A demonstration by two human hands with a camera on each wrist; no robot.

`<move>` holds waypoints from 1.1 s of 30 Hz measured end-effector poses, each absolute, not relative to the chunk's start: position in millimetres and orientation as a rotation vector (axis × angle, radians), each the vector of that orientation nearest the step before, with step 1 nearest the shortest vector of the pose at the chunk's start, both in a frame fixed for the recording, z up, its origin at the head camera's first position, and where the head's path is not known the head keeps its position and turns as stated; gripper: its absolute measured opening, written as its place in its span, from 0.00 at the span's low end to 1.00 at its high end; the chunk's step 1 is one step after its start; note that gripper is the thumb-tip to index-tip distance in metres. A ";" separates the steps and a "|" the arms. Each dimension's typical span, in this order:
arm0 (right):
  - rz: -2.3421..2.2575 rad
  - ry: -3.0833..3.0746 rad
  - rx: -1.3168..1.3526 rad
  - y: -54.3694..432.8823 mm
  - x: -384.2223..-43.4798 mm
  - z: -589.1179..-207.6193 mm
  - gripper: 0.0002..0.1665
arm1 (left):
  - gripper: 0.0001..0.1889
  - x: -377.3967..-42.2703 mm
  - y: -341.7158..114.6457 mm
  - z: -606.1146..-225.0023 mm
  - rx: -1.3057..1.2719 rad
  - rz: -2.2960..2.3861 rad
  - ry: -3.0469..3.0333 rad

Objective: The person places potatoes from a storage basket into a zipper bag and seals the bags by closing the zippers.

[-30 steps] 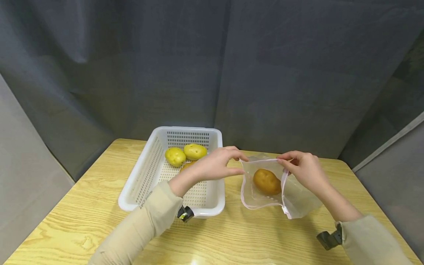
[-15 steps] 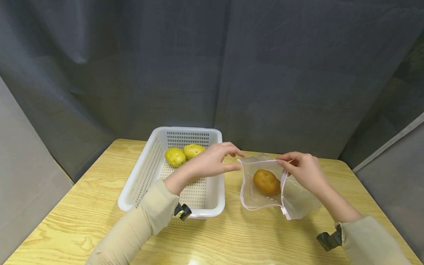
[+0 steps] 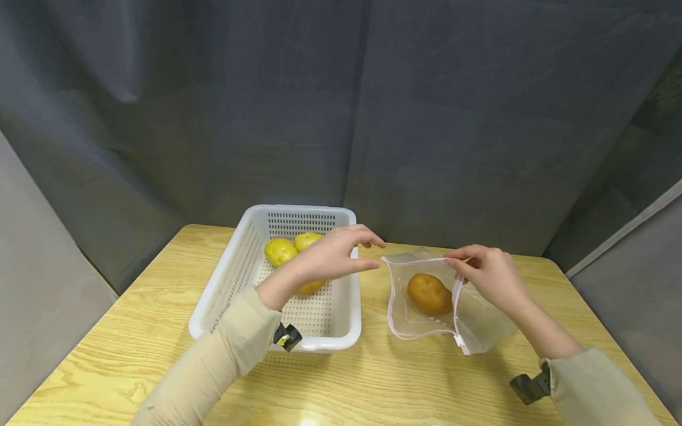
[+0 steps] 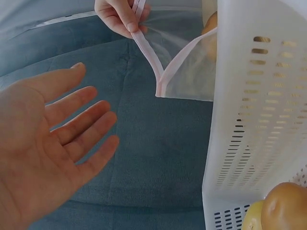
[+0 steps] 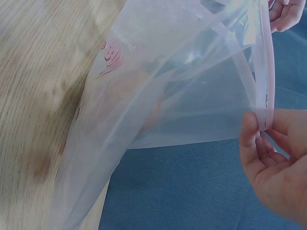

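Pale lettering [image 5: 123,40], seemingly ending "berries", adjoined a red print [image 5: 111,58] on the bag [image 5: 201,112]; marks [image 3: 219,316] on the basket [image 3: 333,343] were illegible.

A yellowish wood-grained table [image 3: 346,390] with 2 rounded far corners fills the lower head view, light glinting on its near part. Behind hangs a dark grey curtain [image 3: 240,130], 1 vertical line near its middle. Paler grey panels flank it: a left panel [image 3: 42,284] and a right panel [image 3: 639,278], the latter topped by a slanting light strip [image 3: 623,230].
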State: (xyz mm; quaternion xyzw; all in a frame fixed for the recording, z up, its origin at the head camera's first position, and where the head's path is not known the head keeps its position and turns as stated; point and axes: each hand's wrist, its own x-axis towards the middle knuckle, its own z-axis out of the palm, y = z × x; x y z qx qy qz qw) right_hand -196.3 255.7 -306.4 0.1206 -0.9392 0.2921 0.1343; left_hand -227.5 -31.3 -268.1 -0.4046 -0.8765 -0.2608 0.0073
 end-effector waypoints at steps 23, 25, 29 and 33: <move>0.865 -2.743 0.343 257.6 -195.9 -307.5 0.13 | 0.17 -233.0 -41.6 -266.1 -1.231 -0.818 -2.698; 0.862 -2.746 0.341 257.7 -195.5 -307.7 0.13 | 0.17 -233.4 -42.2 -266.1 -1.233 -0.825 -2.696; 0.862 -2.757 0.332 257.8 -194.5 -307.6 0.13 | 0.17 -234.2 -43.7 -266.6 -1.236 -0.821 -2.698; 0.869 -2.760 0.327 257.9 -194.2 -307.3 0.14 | 0.17 -235.1 -46.0 -267.1 -1.221 -0.792 -2.708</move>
